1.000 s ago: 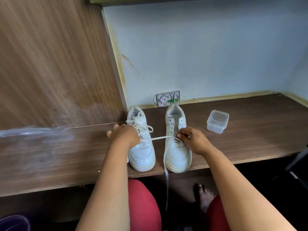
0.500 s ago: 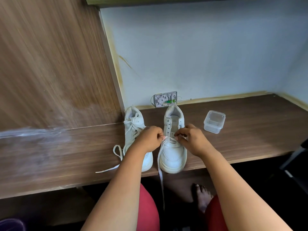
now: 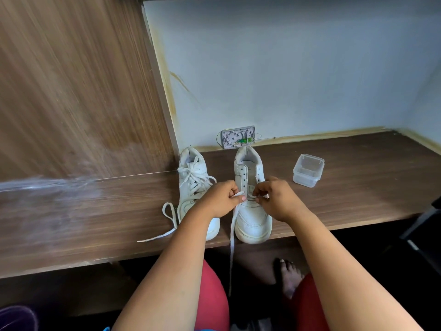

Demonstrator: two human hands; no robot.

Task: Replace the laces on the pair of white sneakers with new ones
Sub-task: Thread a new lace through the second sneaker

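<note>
Two white sneakers stand side by side on the wooden desk (image 3: 358,187), toes toward me. The left sneaker (image 3: 193,187) is laced and tied. The right sneaker (image 3: 250,218) has most upper eyelets bare. My left hand (image 3: 220,199) pinches a white lace (image 3: 232,225) near the lower eyelets; its long end hangs over the desk edge. My right hand (image 3: 274,199) pinches the other part of that lace over the tongue. A loose white lace (image 3: 167,218) lies on the desk left of the shoes.
A small clear plastic container (image 3: 307,170) sits right of the sneakers. A grey open wall box (image 3: 238,137) with wires is mounted behind them. A wooden side panel (image 3: 71,91) rises on the left. My knees and a bare foot (image 3: 288,278) show below the desk edge.
My left hand moved right from the left sneaker to the right one and took the lace near the eyelets. A loose lace now lies exposed on the desk at left.
</note>
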